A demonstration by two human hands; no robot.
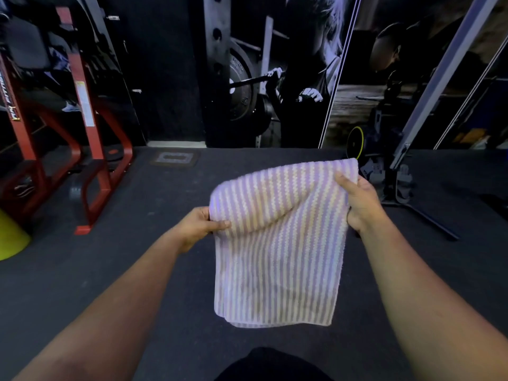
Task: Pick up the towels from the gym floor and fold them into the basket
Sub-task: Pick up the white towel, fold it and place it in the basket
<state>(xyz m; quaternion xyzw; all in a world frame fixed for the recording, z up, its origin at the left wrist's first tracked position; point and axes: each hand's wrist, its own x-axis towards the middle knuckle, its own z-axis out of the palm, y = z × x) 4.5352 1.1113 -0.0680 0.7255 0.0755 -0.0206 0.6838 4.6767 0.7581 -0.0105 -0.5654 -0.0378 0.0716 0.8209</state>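
Dark rubber gym floor (165, 270) fills the scene and gives you plenty of open room straight ahead. To your left stands the red steel machine frame (90, 166), with a yellow-green cone (11, 237) at the near left edge; to your right, a grey cable-machine base (398, 182) and its black floor bar (431, 218) reach out low, so mind those edges if you swing wide. Now the striped towel (275, 243), lilac and cream, is off the floor and hanging in the air between your arms, already doubled by the look of the layered bottom edge. Your left hand (200, 226) pinches its upper left corner, thumb on top; your right hand (360, 204) grips the upper right edge, held higher and farther out. So one towel is up and partway folded, I'd judge; another fold or two is left. No basket shows in this view, and no other towels either, so how many remain can't be told.
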